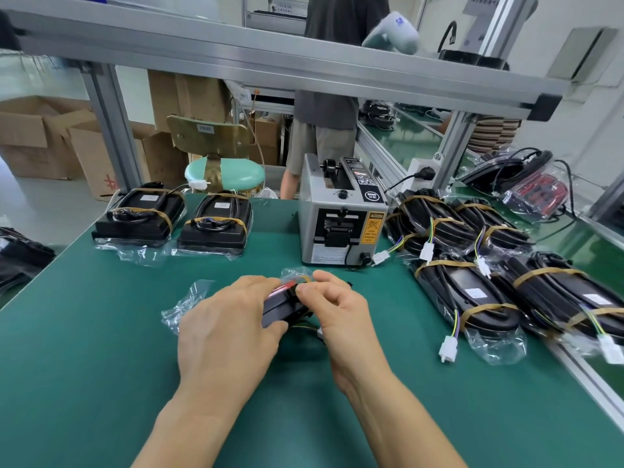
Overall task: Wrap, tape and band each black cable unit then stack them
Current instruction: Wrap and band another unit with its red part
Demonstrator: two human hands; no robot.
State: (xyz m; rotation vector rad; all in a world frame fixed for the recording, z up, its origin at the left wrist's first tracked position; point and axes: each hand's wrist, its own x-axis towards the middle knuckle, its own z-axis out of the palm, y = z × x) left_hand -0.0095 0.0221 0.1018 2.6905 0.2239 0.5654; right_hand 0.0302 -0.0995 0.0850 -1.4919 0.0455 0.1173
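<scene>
At the middle of the green table, both hands work on one black cable unit that lies partly inside a clear plastic bag. The left hand covers the unit's left side, its grip curled around the black body with the fingertips at the far end. The right hand pinches the bag and a red part at the unit's far edge between thumb and forefinger, the other fingers curled in. A short lead with yellow and green wires shows beneath the hands.

Just behind the hands stands a grey tape dispenser with a yellow caution label. At the table's far left sit two banded units side by side in their bags. To the right lies a pile of banded units, overlapping one another, each ringed with tan rubber bands and trailing white connectors. Beyond the table a person in shorts stands near a green stool and cardboard boxes.
</scene>
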